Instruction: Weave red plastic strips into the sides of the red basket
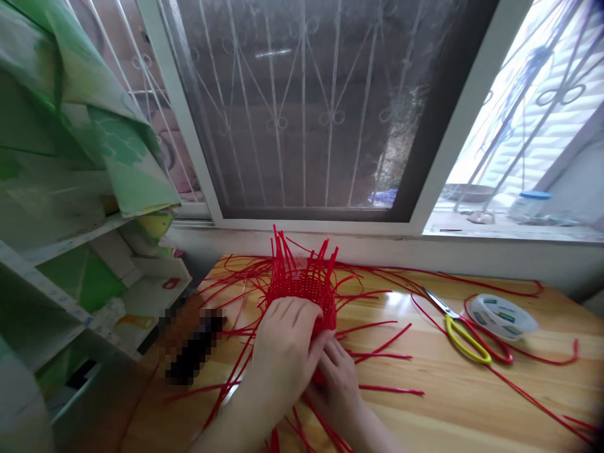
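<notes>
A small red woven basket point(302, 290) with many loose red strands sticking up and fanning out stands on the wooden table point(472, 402). My left hand point(283, 349) wraps over the basket's near side, fingers curled on the weave. Just below and to the right, my right hand point(337, 380) is closed in a pinch on a red strand point(318, 377) at the basket's base. Both forearms come in from the bottom edge.
Yellow-handled scissors point(460, 330) and a clear round tape roll point(503, 316) lie to the right among red strands. A blurred dark object point(191, 346) sits at the left. Shelves with green paper point(70, 189) stand at the left; a barred window point(302, 107) is behind.
</notes>
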Demonstrator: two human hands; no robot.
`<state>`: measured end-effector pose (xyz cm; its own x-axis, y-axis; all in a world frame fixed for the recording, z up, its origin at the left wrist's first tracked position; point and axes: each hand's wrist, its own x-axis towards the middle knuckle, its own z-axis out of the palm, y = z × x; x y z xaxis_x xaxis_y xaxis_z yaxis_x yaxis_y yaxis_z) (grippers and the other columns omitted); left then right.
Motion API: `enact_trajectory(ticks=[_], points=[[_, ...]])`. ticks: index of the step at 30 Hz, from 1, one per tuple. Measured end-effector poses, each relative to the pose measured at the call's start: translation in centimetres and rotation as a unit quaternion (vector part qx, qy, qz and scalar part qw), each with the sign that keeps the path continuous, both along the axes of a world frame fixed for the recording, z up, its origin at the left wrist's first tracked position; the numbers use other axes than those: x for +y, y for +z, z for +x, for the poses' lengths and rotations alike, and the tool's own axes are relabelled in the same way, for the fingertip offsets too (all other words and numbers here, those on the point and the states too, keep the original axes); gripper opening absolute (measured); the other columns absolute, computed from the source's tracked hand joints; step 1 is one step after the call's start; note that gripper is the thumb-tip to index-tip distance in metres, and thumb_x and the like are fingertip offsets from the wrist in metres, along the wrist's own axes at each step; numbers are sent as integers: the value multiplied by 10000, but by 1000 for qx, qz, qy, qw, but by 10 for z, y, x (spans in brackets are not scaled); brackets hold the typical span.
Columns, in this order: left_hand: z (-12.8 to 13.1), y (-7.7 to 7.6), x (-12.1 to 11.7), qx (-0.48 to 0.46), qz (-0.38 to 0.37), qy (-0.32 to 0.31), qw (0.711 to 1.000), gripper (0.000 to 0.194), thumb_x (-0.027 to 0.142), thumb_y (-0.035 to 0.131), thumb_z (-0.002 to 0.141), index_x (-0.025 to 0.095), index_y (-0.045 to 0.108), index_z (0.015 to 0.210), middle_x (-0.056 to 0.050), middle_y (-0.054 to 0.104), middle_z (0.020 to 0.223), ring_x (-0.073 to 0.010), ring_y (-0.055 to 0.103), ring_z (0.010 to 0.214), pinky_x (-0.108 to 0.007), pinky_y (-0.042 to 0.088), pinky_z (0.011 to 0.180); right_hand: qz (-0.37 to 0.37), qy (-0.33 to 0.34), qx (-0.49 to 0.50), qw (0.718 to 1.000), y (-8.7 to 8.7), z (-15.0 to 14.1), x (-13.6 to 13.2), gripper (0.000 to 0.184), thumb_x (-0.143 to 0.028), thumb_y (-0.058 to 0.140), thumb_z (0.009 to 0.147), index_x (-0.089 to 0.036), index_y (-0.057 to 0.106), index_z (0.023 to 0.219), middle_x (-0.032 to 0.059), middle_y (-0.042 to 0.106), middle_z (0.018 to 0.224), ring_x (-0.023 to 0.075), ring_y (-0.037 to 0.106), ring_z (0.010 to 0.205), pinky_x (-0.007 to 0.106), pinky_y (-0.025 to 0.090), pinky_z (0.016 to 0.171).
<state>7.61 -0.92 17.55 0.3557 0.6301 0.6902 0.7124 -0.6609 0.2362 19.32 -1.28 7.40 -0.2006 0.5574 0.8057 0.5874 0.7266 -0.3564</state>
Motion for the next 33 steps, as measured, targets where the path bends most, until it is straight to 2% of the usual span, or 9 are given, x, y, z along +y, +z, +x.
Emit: enact_trajectory(ticks=[3,8,13,15,18,23,27,29,33], points=[[4,-10,6,70,-26,46,996,50,198,590,796,156,562,796,-16,599,788,-197,497,793,-381,372,751,-11,0,-3,1000,-2,-1,-2,126,-97,491,739,-200,520,805,54,568,762,184,490,707,291,445,609],[3,-17,12,91,-44,33,994,118,252,612,790,175,588,704,15,607,737,-192,488,839,-396,306,824,-17,-10,-26,999,0,0,-4,77,-123,521,736,-191,545,765,63,576,761,184,485,694,280,429,583],[2,-25,14,16,-42,14,999,121,187,612,782,171,578,667,15,596,709,-169,479,785,-371,304,783,-106,113,38,987,9,26,-4,92,-157,482,792,-198,538,732,38,565,746,165,511,712,276,434,621],[1,-29,16,7,-31,5,999,127,200,641,761,171,579,654,18,591,692,-167,482,774,-365,308,769,-156,114,150,970,18,40,4,124,-202,453,841,-198,529,743,22,540,705,149,510,671,261,430,595],[1,-31,19,6,-8,-4,1000,143,227,668,740,171,583,640,27,587,672,-161,493,763,-359,314,772,-237,51,285,928,34,52,24,142,-313,518,841,-195,539,764,1,527,659,124,487,592,238,409,535],[0,-33,19,-1,38,-5,999,113,212,694,710,189,593,666,43,604,673,-152,510,764,-366,310,855,-323,73,347,877,54,50,52,283,-417,698,665,-187,538,706,-12,553,610,118,501,564,236,409,526],[-6,-35,18,-8,46,9,999,69,217,680,729,209,615,709,43,611,694,-152,515,785,-373,297,897,-402,131,413,806,52,48,50,263,-334,721,635,-186,523,724,-54,503,549,77,444,475,193,356,443],[-9,-37,18,-19,55,20,998,35,222,662,750,217,628,759,38,613,719,-151,517,803,-376,295,906,-406,157,469,768,49,48,45,272,-294,721,623,-196,515,772,-60,516,574,72,457,475,181,367,439],[-12,-40,19,-12,67,35,997,116,225,652,760,200,632,872,16,604,741,-149,522,811,-375,298,926,-376,171,524,745,44,50,38,296,-265,729,620,-212,516,818,-57,541,614,68,472,472,173,370,423]])
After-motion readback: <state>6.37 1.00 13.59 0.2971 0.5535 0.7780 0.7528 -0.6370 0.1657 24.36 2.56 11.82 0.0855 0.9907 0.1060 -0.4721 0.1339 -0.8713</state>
